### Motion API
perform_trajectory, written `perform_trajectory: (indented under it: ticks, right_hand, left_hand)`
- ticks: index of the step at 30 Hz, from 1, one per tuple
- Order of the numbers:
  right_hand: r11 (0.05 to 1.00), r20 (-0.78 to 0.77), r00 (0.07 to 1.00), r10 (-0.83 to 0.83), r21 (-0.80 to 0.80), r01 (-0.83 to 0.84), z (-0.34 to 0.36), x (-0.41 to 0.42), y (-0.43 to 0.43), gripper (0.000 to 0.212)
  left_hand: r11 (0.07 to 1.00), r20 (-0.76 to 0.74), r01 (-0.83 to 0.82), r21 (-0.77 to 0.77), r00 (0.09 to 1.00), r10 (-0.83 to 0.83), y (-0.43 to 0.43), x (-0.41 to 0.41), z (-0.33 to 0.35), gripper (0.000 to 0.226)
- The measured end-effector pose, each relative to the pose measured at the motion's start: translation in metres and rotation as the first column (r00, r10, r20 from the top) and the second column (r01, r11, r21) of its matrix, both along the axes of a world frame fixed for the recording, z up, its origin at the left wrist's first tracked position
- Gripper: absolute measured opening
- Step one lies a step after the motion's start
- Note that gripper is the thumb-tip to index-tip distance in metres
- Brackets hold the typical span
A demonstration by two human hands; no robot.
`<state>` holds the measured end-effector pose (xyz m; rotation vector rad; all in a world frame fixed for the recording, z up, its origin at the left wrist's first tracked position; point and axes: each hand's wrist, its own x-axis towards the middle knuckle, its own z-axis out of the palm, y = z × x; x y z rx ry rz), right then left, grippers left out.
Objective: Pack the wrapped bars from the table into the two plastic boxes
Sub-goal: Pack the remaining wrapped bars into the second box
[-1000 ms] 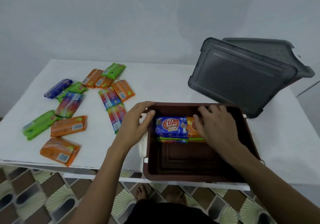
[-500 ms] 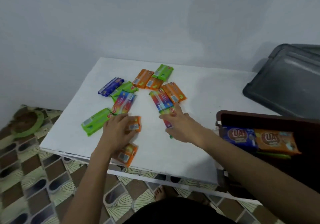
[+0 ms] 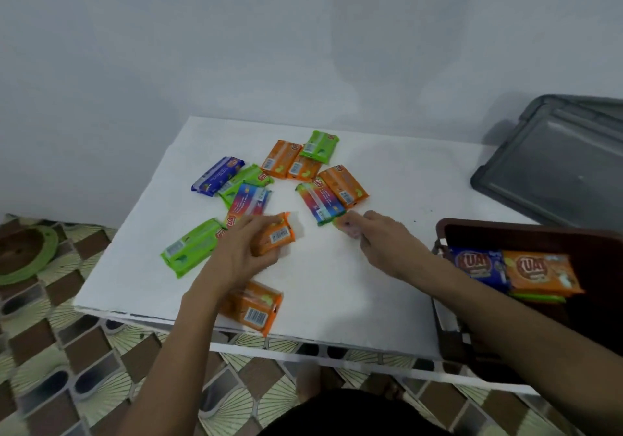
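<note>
Two sets of fingers are clenched: the left hand [image 3: 239, 253] grips an orange bar [image 3: 276, 238], and the right hand [image 3: 384, 243] pinches a green-ended bar [image 3: 334, 221] that is mostly hidden. Loose bars [image 3: 320, 199] lie scattered beyond on the desk [image 3: 337, 284]. The brown box [image 3: 505, 230] at right holds more.

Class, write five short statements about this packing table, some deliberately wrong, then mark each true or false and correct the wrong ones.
1. The left hand grips the held orange bar. True.
2. A grey lid shows behind the brown box. True.
3. The brown box is empty. False: it holds at least a boxed blue bar and a boxed orange bar.
4. The front orange bar lies near the front edge of the table. True.
5. Every bar on the table is orange. False: a green bar and a loose blue bar lie there too.
</note>
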<state>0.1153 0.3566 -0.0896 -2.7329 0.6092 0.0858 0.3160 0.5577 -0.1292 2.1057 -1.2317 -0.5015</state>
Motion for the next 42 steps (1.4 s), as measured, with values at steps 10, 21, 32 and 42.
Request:
perform_trajectory:
  ticks: [10,21,32,42]
  right_hand:
    - [0.878,0.464,0.805,-0.370,0.457,0.140,0.064,-0.080,-0.024,0.018]
    - [0.651,0.421,0.682,-0.599,0.751,0.108,0.075,-0.199,-0.071,0.036]
    - [0.536,0.096,0.907,-0.410,0.830,0.154,0.022,-0.212,-0.101,0.031]
    - [0.912,0.385,0.852,-0.354,0.345,0.223,0.029,-0.225,-0.100,0.035]
  left_hand:
    - [0.974,-0.372,0.037,-0.225,0.920,-0.121,-0.049,-0.062,0.055,0.029]
    - [0.904,-0.498,-0.127,-0.409,0.861,-0.104,-0.126,-0.158,0.074,0.021]
    - [0.798,-0.596,-0.438,-0.413,0.793,0.127,-0.152,-0.217,0.056,0.032]
    - [0.846,-0.584,-0.356,-0.397,0.809,0.066,-0.158,-0.242,0.078,0.033]
